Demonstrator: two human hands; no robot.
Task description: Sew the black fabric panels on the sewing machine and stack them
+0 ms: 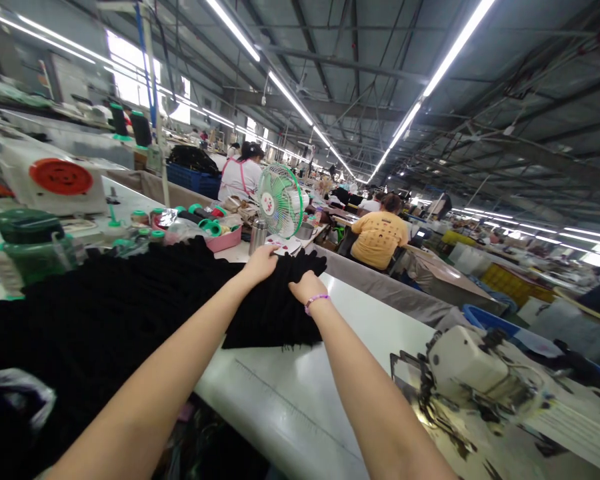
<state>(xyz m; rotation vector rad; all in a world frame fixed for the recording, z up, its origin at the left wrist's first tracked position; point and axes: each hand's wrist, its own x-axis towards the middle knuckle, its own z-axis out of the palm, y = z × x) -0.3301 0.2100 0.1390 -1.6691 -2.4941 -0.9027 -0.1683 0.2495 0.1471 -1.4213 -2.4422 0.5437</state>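
Observation:
A large pile of black fabric (105, 300) lies across a white worktable (290, 393). My left hand (261, 261) rests on the far end of the fabric, fingers curled down over its edge. Close beside it, my right hand (306, 287), with a pink bracelet at the wrist, grips the same piece of black fabric; its fingers are tucked into the cloth and mostly hidden. Both arms reach forward from the bottom of the view.
A sewing machine (475, 373) stands at the lower right. A green fan (280, 201), a steel cup (257, 235), a pink tray (225, 239) with small items and thread spools sit beyond the fabric. A green jar (30, 247) is at left. Other workers sit further back.

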